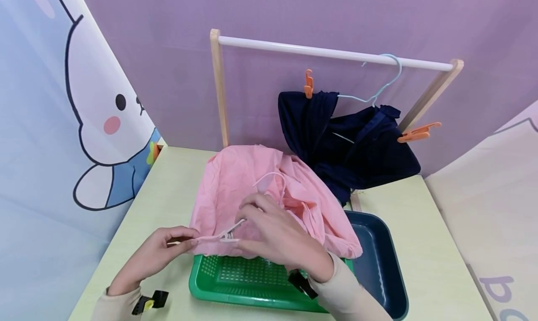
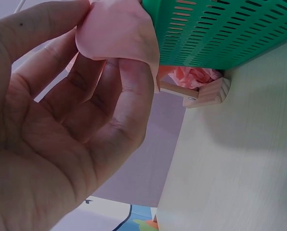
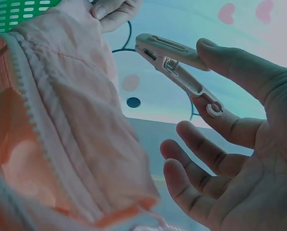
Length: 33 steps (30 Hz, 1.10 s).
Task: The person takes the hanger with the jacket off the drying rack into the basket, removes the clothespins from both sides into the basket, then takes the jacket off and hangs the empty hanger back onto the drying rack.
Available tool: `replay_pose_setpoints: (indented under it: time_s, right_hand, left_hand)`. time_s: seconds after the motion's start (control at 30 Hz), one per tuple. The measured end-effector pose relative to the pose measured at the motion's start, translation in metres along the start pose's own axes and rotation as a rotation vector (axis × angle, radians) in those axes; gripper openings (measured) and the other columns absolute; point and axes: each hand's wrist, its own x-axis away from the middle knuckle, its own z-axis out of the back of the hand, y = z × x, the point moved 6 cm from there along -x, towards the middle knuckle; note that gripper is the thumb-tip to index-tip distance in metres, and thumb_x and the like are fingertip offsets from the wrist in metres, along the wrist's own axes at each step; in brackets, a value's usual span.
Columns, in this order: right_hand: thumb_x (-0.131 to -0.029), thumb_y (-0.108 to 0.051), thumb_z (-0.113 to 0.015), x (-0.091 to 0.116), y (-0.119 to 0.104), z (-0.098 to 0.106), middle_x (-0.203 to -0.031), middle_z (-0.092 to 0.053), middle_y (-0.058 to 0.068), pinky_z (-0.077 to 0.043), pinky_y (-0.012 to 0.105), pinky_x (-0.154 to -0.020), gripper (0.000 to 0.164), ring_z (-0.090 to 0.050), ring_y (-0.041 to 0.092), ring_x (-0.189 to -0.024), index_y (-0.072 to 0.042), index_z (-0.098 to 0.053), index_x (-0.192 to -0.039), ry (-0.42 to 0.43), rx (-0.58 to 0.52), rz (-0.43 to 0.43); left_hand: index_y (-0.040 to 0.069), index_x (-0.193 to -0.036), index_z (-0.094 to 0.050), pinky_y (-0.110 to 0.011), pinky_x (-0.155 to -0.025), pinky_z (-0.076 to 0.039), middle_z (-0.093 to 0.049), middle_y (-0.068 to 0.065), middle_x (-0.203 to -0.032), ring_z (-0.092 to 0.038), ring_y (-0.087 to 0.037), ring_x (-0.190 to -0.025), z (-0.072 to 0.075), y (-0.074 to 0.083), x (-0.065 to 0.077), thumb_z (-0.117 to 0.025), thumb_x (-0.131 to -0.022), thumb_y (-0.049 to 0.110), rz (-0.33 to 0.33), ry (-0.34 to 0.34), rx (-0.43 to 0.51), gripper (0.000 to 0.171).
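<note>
A pink zippered garment (image 1: 239, 185) lies bunched over the green basket, with a pale hanger hook (image 1: 277, 174) rising from its middle. My left hand (image 1: 157, 251) pinches the garment's near left edge between thumb and fingers; the left wrist view shows the cloth (image 2: 117, 33) at those fingertips. Between the thumb and index finger of my right hand (image 1: 279, 230) is a pale clothespin (image 3: 175, 67), its tip pointing toward the left hand. In the head view the clothespin's tip overlaps the pinched edge. The other right fingers (image 3: 196, 192) are loosely bent.
Beneath the garment sits the green basket (image 1: 252, 298), partly overlapping a dark blue tray (image 1: 397, 265) to its right. Behind stands a rack with a white rod (image 1: 294, 47). A navy garment (image 1: 357, 148) hangs there on a light blue hanger (image 1: 388, 85), with orange clothespins (image 1: 308, 83) at its shoulders.
</note>
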Motion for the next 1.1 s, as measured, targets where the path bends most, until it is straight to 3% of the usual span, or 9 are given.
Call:
replay_pose_setpoints:
  time_s: [0.27, 0.47, 0.57, 0.8, 0.9, 1.1]
  right_hand:
    - [-0.082, -0.034, -0.085, 0.033, 0.012, 0.031, -0.124, -0.053, -0.007, -0.046, 0.034, -0.099, 0.036, -0.047, 0.010, -0.118, -0.020, -0.067, -0.110, 0.063, -0.030, -0.095]
    - [-0.077, -0.027, -0.089, 0.060, 0.032, 0.059, -0.121, -0.056, -0.004, -0.048, 0.035, -0.095, 0.038, -0.051, 0.014, -0.114, -0.016, -0.067, -0.107, 0.163, 0.051, -0.076]
    - [-0.075, -0.022, -0.090, 0.077, 0.046, 0.071, -0.120, -0.057, -0.002, -0.047, 0.030, -0.093, 0.040, -0.051, 0.014, -0.111, -0.015, -0.068, -0.107, 0.204, 0.092, -0.106]
    - [-0.072, -0.013, -0.091, 0.123, 0.082, 0.096, -0.122, -0.058, 0.001, -0.042, 0.012, -0.090, 0.042, -0.053, 0.016, -0.108, -0.014, -0.067, -0.107, 0.275, 0.142, -0.277]
    - [-0.073, -0.011, -0.091, 0.144, 0.098, 0.105, -0.120, -0.059, 0.003, -0.042, 0.012, -0.081, 0.042, -0.051, 0.015, -0.105, -0.013, -0.067, -0.107, 0.311, 0.171, -0.365]
    - [-0.080, -0.019, -0.086, 0.182, 0.139, 0.112, -0.108, -0.059, 0.010, -0.045, 0.025, -0.069, 0.035, -0.052, 0.022, -0.095, -0.006, -0.067, -0.106, 0.330, 0.220, -0.556]
  left_hand:
    - [0.009, -0.109, -0.074, -0.030, -0.079, -0.058, -0.070, -0.007, -0.110, -0.067, -0.013, -0.095, 0.001, 0.001, -0.001, -0.066, -0.099, 0.016, -0.010, 0.002, 0.000, 0.015]
    - [0.007, -0.110, -0.074, -0.029, -0.079, -0.058, -0.070, -0.007, -0.112, -0.067, -0.012, -0.096, 0.002, 0.002, 0.000, -0.066, -0.099, 0.016, -0.003, 0.005, 0.001, 0.016]
    - [0.009, -0.110, -0.074, -0.029, -0.080, -0.058, -0.070, -0.006, -0.112, -0.066, -0.012, -0.097, 0.002, 0.001, -0.001, -0.066, -0.099, 0.017, 0.010, 0.004, 0.000, 0.016]
    - [0.011, -0.110, -0.075, -0.030, -0.081, -0.057, -0.070, -0.005, -0.112, -0.066, -0.013, -0.098, 0.001, -0.001, -0.002, -0.067, -0.099, 0.019, 0.001, 0.000, -0.020, 0.016]
    - [0.012, -0.110, -0.075, -0.030, -0.081, -0.057, -0.070, -0.005, -0.112, -0.066, -0.013, -0.098, 0.002, -0.001, -0.002, -0.067, -0.099, 0.018, 0.004, 0.003, -0.030, 0.015]
    - [0.011, -0.110, -0.075, -0.030, -0.081, -0.058, -0.070, -0.005, -0.112, -0.066, -0.013, -0.098, 0.003, 0.000, -0.001, -0.067, -0.099, 0.017, 0.003, 0.006, -0.031, 0.016]
